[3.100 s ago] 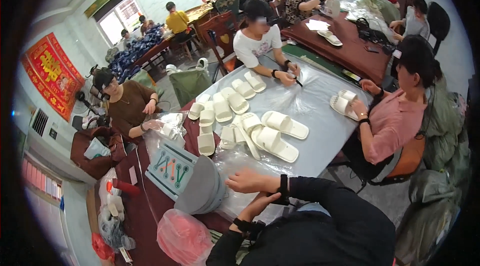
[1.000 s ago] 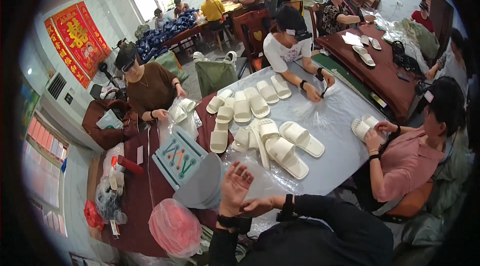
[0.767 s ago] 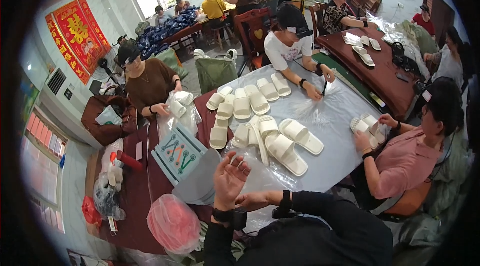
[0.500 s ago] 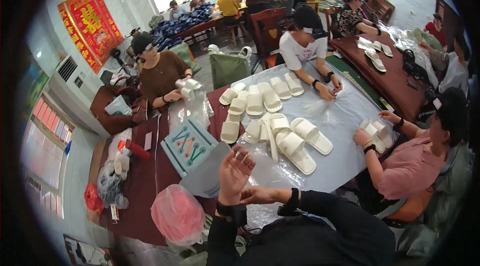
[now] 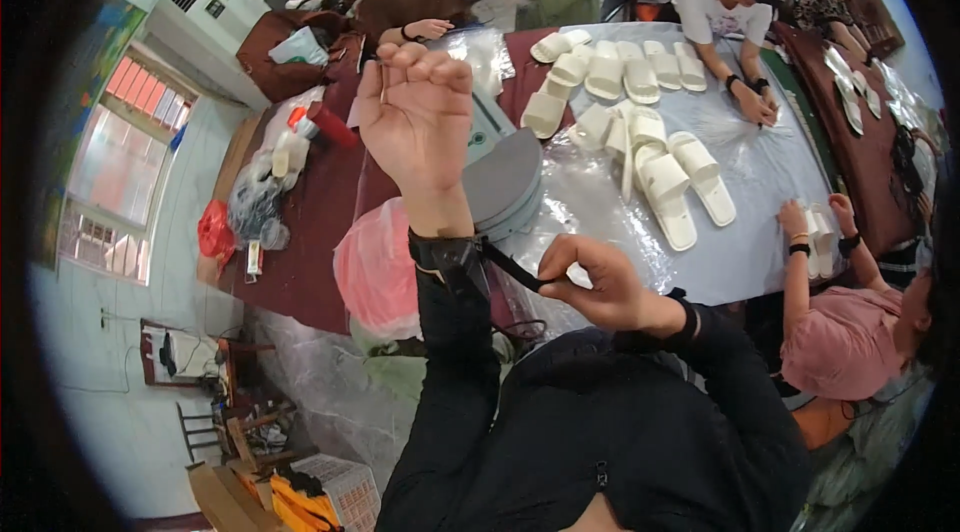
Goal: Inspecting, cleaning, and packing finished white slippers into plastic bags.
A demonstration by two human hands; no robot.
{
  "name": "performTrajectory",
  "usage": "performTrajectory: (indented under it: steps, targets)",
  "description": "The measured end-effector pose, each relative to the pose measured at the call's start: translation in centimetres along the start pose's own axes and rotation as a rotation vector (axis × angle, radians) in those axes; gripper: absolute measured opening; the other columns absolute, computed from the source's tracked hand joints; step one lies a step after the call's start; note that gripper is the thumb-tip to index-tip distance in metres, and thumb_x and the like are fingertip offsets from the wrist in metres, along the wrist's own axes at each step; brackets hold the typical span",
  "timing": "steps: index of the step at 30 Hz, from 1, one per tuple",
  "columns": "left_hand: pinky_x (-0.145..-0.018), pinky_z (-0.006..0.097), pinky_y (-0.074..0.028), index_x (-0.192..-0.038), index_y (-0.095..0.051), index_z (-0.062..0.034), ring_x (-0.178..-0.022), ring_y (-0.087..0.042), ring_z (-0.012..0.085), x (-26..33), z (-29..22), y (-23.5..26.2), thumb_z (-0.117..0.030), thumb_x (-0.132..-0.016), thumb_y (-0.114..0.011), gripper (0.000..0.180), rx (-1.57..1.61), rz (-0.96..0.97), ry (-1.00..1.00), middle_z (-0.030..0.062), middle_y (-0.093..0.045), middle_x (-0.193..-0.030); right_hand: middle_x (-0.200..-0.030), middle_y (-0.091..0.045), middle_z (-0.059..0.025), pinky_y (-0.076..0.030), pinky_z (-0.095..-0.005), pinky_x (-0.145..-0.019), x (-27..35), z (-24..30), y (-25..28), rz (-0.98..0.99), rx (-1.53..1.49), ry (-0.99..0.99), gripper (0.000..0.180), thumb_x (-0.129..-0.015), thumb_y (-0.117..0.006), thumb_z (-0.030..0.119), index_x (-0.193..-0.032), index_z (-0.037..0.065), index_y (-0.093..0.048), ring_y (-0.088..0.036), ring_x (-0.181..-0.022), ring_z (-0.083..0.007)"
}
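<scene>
black strap (image 5: 512,266) runs from the person's left wrist (image 5: 438,216) to the right hand (image 5: 598,284), its end pinched between thumb and fingers. left hand (image 5: 418,124) raised, palm showing, fingers loosely bent, holding nothing. pink plastic-wrapped bundle (image 5: 378,267) left of that wrist. on the tabletop (image 5: 310,194) farther off: grey case (image 5: 503,177), cream slippers (image 5: 664,194).

The long-sleeved black top (image 5: 575,392) has a front zip (image 5: 602,474)

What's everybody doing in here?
The right hand pinches the end of a black strap that runs out from the left wrist. The left hand is raised, fingers curled, holding nothing. White slippers lie on the table ahead. At the right, a person in pink holds more slippers.
</scene>
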State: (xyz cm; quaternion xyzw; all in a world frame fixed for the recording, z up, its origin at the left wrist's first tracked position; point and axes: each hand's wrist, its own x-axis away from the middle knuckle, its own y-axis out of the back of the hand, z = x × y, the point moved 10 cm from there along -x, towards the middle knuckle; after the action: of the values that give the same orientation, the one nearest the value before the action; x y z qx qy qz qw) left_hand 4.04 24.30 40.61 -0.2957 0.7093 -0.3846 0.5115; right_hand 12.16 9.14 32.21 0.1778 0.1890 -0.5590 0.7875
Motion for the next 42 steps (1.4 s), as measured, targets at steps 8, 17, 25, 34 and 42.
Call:
performTrajectory:
  steps: [8, 17, 25, 34, 42]
  targets:
    - [-0.071, 0.029, -0.037, -0.082, -0.047, -0.0036, -0.073, -0.046, 0.0153, 3.0, 0.1, -8.7, -0.014, -0.083, -0.042, 0.012, 0.450, 0.268, 0.074, 0.0039, -0.048, -0.076, -0.087, -0.054, -0.0085, -0.040, -0.0277, -0.076, -1.1, 0.3, -1.7, -0.023, -0.196, 0.050, 0.009, -0.083, -0.052, 0.006, -0.089, 0.000, -0.050, -0.052, -0.083, -0.0161]
    - [-0.068, 0.028, -0.037, -0.080, -0.049, -0.0074, -0.068, -0.048, 0.0130, 4.4, -0.7, -11.8, -0.016, -0.085, -0.039, 0.014, 0.577, 0.422, 0.118, 0.0008, -0.050, -0.069, -0.091, -0.051, -0.0069, -0.037, -0.0266, -0.080, -2.4, 2.0, -4.0, 0.109, -0.238, 0.128, 0.011, -0.083, -0.053, 0.006, -0.091, -0.001, -0.050, -0.048, -0.088, -0.0144]
    - [-0.069, 0.027, -0.036, -0.079, -0.050, -0.0084, -0.068, -0.046, 0.0120, 4.4, -0.8, -10.8, -0.017, -0.086, -0.038, 0.016, 0.523, 0.347, 0.067, -0.0014, -0.051, -0.067, -0.089, -0.050, -0.0075, -0.037, -0.0280, -0.077, -2.7, 0.3, -4.0, 0.040, -0.287, 0.032, 0.010, -0.080, -0.059, 0.012, -0.083, 0.002, -0.056, -0.047, -0.085, -0.0156]
    - [-0.068, 0.026, -0.036, -0.078, -0.050, -0.0085, -0.068, -0.046, 0.0119, 4.6, -0.8, -10.7, -0.016, -0.085, -0.040, 0.015, 0.504, 0.337, 0.073, -0.0018, -0.051, -0.067, -0.088, -0.050, -0.0054, -0.036, -0.0265, -0.077, -3.2, -0.5, -4.9, 0.053, -0.364, -0.039, 0.011, -0.079, -0.060, 0.012, -0.082, 0.002, -0.056, -0.047, -0.086, -0.0142]
    - [-0.067, 0.026, -0.035, -0.075, -0.050, -0.0076, -0.069, -0.046, 0.0133, 4.6, -0.4, -10.5, -0.016, -0.085, -0.040, 0.017, 0.470, 0.318, 0.074, 0.0000, -0.049, -0.067, -0.090, -0.050, -0.0039, -0.037, -0.0265, -0.079, -3.3, -1.5, -4.3, 0.032, -0.350, -0.029, 0.026, -0.077, -0.063, 0.009, -0.097, 0.003, -0.047, -0.047, -0.087, -0.0133]
